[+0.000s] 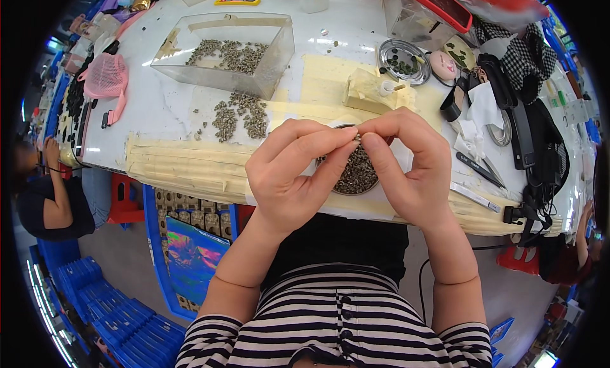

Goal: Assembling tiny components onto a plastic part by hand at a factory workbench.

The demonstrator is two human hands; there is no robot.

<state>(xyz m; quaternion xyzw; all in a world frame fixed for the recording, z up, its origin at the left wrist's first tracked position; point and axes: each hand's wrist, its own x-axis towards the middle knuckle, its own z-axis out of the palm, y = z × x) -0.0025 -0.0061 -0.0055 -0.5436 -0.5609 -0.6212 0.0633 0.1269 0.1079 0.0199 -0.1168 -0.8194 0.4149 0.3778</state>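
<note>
My left hand (289, 171) and my right hand (410, 164) meet fingertip to fingertip over a round dish (348, 192). Each pinches with thumb and forefinger. Between the tips is a tiny metallic-looking piece (357, 138), too small to name. Many small grey-brown metallic pieces (357, 171) fill the dish below, which my fingers partly hide. Beyond the dish stands a small block wrapped in cream tape (368, 93), with a short white nozzle-like part on top. Loose piles of similar small pieces (238, 119) lie left of my hands.
A clear plastic bin (279, 60) with more small pieces stands at the back left. A metal dish (422, 69) of dark green bits sits at the back right. Tweezers (480, 168) lie right of my hands. Cream tape (184, 168) covers the table's front edge. A co-worker (57, 196) sits far left.
</note>
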